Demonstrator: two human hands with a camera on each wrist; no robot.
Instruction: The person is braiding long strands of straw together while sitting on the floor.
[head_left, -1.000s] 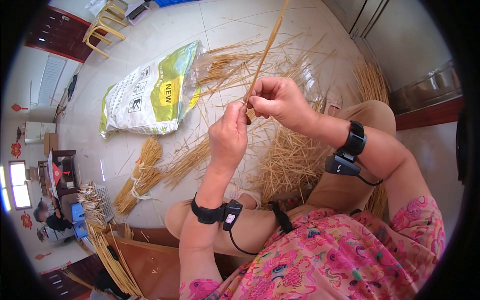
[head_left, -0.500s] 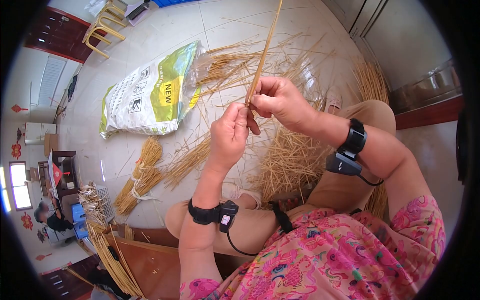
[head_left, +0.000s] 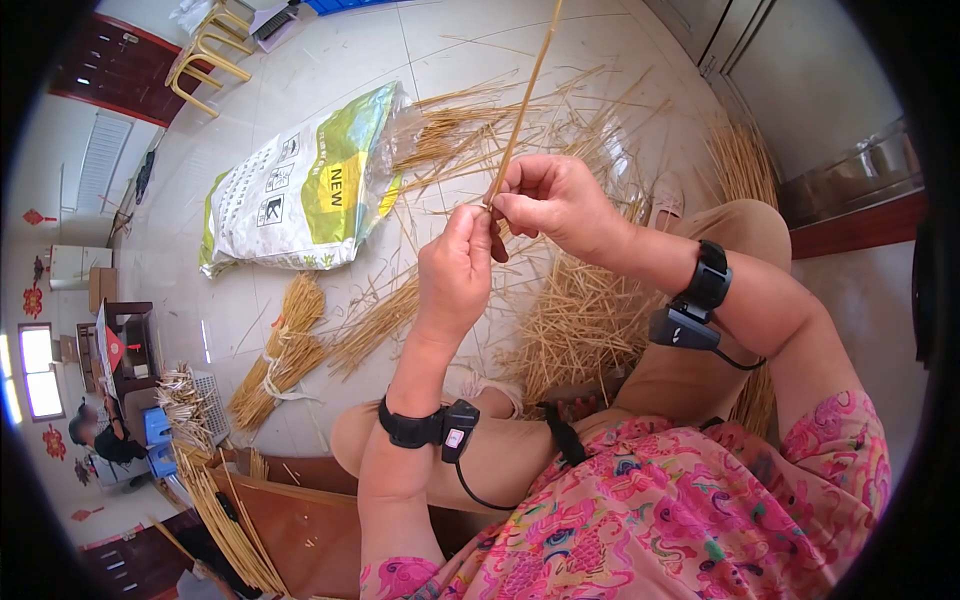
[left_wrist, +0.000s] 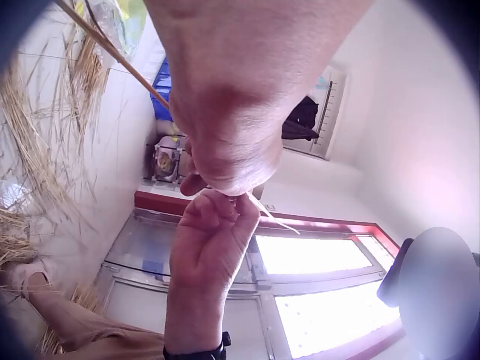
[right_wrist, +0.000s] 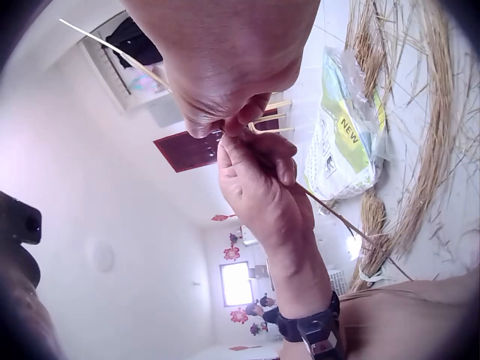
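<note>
In the head view a long thin straw stalk [head_left: 524, 110] rises from between the two hands, which meet above the floor. The left hand [head_left: 455, 265] pinches it low down, thumb against curled fingers. Just to its right the right hand [head_left: 560, 205] pinches the stalk too, its fingers curled. The left wrist view shows the right hand [left_wrist: 210, 244] close against the left hand [left_wrist: 232, 142], with a pale stalk end [left_wrist: 276, 216] sticking out. In the right wrist view a darker length of straw [right_wrist: 345, 221] runs down from the left hand [right_wrist: 262, 187]. The exact pinch point is hidden by the fingers.
A white and green sack [head_left: 290, 185] lies on the tiled floor [head_left: 350, 50]. Around it are a tied straw bundle [head_left: 280, 350], loose straw [head_left: 450, 140] and a heap of short straw [head_left: 580, 325]. A brown board [head_left: 300, 525] stands at lower left; another person [head_left: 115, 435] is at far left.
The stalk's upper part has swung slightly left. Both hands dipped a little to the right, then came back left, staying together on the stalk.
</note>
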